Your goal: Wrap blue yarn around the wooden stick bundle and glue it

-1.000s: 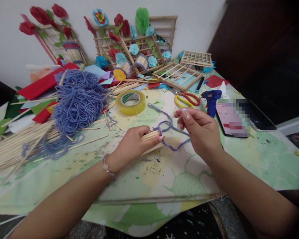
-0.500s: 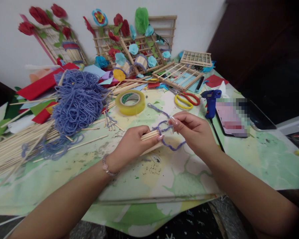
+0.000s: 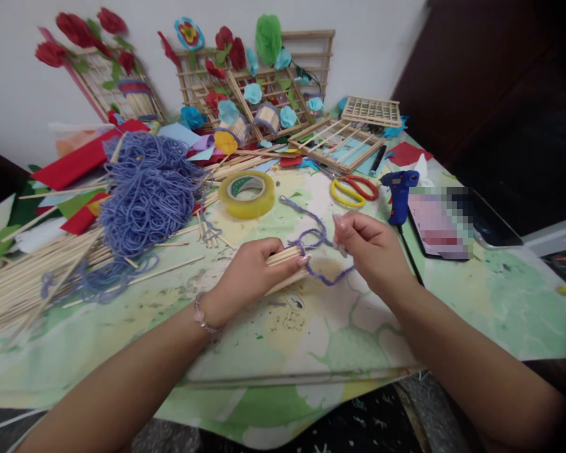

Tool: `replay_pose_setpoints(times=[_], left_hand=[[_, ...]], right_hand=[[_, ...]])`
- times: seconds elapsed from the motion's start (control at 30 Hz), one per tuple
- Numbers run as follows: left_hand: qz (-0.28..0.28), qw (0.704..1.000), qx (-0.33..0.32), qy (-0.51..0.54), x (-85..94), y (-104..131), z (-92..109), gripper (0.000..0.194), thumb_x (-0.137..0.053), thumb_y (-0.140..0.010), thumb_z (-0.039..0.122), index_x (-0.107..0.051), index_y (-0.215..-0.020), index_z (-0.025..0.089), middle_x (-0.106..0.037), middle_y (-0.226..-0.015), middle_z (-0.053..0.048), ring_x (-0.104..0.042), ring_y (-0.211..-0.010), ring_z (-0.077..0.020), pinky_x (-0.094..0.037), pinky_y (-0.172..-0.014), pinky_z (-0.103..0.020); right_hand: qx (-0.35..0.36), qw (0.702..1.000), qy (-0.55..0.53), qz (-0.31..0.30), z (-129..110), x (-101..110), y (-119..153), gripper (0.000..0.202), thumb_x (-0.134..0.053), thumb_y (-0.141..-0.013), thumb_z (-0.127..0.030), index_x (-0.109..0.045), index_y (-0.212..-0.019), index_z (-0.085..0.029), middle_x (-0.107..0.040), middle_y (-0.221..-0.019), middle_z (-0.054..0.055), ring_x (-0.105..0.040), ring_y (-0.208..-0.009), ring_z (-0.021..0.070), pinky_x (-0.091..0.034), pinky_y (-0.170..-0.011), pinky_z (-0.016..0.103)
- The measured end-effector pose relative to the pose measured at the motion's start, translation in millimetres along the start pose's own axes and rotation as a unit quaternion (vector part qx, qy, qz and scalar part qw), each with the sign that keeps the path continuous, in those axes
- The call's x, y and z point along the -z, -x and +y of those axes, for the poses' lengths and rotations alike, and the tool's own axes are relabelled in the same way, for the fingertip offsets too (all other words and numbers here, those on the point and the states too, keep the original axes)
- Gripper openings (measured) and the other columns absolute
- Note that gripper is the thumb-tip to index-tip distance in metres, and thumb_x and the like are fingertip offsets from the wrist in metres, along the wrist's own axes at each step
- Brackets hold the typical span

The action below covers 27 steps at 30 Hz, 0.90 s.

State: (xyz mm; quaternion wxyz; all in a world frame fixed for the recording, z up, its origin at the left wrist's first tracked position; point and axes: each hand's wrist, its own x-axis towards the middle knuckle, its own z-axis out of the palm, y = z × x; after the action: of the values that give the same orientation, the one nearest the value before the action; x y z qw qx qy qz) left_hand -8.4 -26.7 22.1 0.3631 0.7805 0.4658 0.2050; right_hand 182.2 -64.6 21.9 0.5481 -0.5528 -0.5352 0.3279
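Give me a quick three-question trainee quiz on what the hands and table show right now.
1. True or false: the left hand holds a bundle of wooden sticks.
2. What does the right hand pinch? A) scissors B) purple yarn strand C) tape roll
3. Which tool lies between the tape roll and the blue glue gun?

Key:
1. True.
2. B, the purple yarn strand, looped at the stick ends.
3. The scissors with yellow and red handles.
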Motion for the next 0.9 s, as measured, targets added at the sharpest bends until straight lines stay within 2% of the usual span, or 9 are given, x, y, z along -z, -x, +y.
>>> replay_pose_setpoints(times=[0.1,0.2,0.3,0.43,0.53,0.6,0.7,0.8,0.9], left_hand=[[0.002,1.000,-0.002,-0.001,0.4,0,0,0.048,-0.058,-0.073,0.059,-0.046,-0.057,0.016,-0.040,-0.053,0.005,-0.036,-0.051,-0.0087,-0.024,-0.045,-0.021],[0.001,1.000,0.000,0.003,0.6,-1,0,0.047,-0.058,-0.074,0.059,-0.047,-0.057,0.016,-0.041,-0.053,0.004,-0.036,-0.051,-0.0087,-0.024,-0.045,-0.021],[0.008,1.000,-0.001,0.013,0.2,-1,-2,0.046,-0.058,-0.074,0.058,-0.049,-0.058,0.016,-0.042,-0.054,0.004,-0.037,-0.052,-0.0086,-0.025,-0.046,-0.020],[0.016,1.000,-0.007,0.006,-0.1,-1,-3,0.047,-0.057,-0.074,0.059,-0.050,-0.058,0.016,-0.043,-0.054,0.004,-0.037,-0.052,-0.0088,-0.025,-0.046,-0.021],[0.012,1.000,-0.007,-0.003,0.0,-1,-1,0.048,-0.057,-0.074,0.060,-0.049,-0.058,0.016,-0.042,-0.053,0.004,-0.037,-0.052,-0.0090,-0.024,-0.046,-0.021],[0.010,1.000,-0.006,-0.007,0.1,-1,0,0.048,-0.057,-0.074,0.060,-0.048,-0.057,0.016,-0.043,-0.053,0.004,-0.037,-0.052,-0.0090,-0.025,-0.046,-0.021],[0.009,1.000,-0.008,-0.007,0.2,0,0,0.047,-0.057,-0.075,0.059,-0.048,-0.058,0.016,-0.043,-0.054,0.004,-0.038,-0.052,-0.0090,-0.025,-0.047,-0.021],[0.007,1.000,-0.006,-0.001,0.2,0,0,0.046,-0.057,-0.075,0.059,-0.049,-0.059,0.016,-0.044,-0.054,0.004,-0.039,-0.053,-0.0093,-0.026,-0.047,-0.021],[0.006,1.000,-0.004,-0.004,0.1,0,0,0.047,-0.057,-0.074,0.059,-0.049,-0.058,0.016,-0.043,-0.054,0.004,-0.038,-0.053,-0.0095,-0.025,-0.047,-0.021]], right_hand=[[-0.015,0.999,-0.008,-0.042,6,0,-3,0.023,-0.065,-0.077,-0.040,-0.064,-0.084,-0.018,-0.054,-0.069,-0.001,-0.045,-0.059,0.0097,-0.036,-0.055,0.024],[-0.027,0.994,0.036,-0.098,13,2,-6,0.027,-0.065,-0.076,-0.033,-0.065,-0.099,-0.020,-0.058,-0.077,0.001,-0.049,-0.063,0.0107,-0.039,-0.058,0.025],[-0.035,0.981,0.074,-0.177,11,8,-7,0.019,-0.063,-0.077,-0.035,-0.070,-0.083,-0.019,-0.059,-0.080,0.003,-0.051,-0.066,0.0116,-0.041,-0.058,0.025],[-0.076,0.949,-0.042,-0.304,-2,15,-4,0.027,-0.060,-0.081,-0.041,-0.069,-0.072,-0.017,-0.060,-0.077,0.003,-0.054,-0.069,0.0123,-0.043,-0.061,0.025],[-0.079,0.945,-0.152,-0.279,-6,14,-1,0.023,-0.060,-0.082,-0.041,-0.070,-0.084,-0.020,-0.061,-0.081,0.002,-0.053,-0.070,0.0109,-0.044,-0.065,0.026],[-0.066,0.960,-0.150,-0.227,-4,10,0,0.024,-0.059,-0.084,-0.041,-0.070,-0.096,-0.024,-0.060,-0.083,0.002,-0.052,-0.069,0.0104,-0.045,-0.067,0.027],[0.027,0.990,0.007,-0.136,3,3,0,0.026,-0.057,-0.085,-0.038,-0.068,-0.105,-0.026,-0.057,-0.089,0.003,-0.053,-0.078,0.0133,-0.044,-0.074,0.030],[0.134,0.972,0.168,-0.093,9,1,-1,0.023,-0.055,-0.086,-0.034,-0.069,-0.102,-0.025,-0.052,-0.092,0.005,-0.052,-0.086,0.0164,-0.043,-0.077,0.032],[0.165,0.958,0.210,-0.107,8,2,-1,0.018,-0.053,-0.087,-0.033,-0.067,-0.084,-0.021,-0.051,-0.089,0.005,-0.051,-0.083,0.0162,-0.042,-0.076,0.032]])
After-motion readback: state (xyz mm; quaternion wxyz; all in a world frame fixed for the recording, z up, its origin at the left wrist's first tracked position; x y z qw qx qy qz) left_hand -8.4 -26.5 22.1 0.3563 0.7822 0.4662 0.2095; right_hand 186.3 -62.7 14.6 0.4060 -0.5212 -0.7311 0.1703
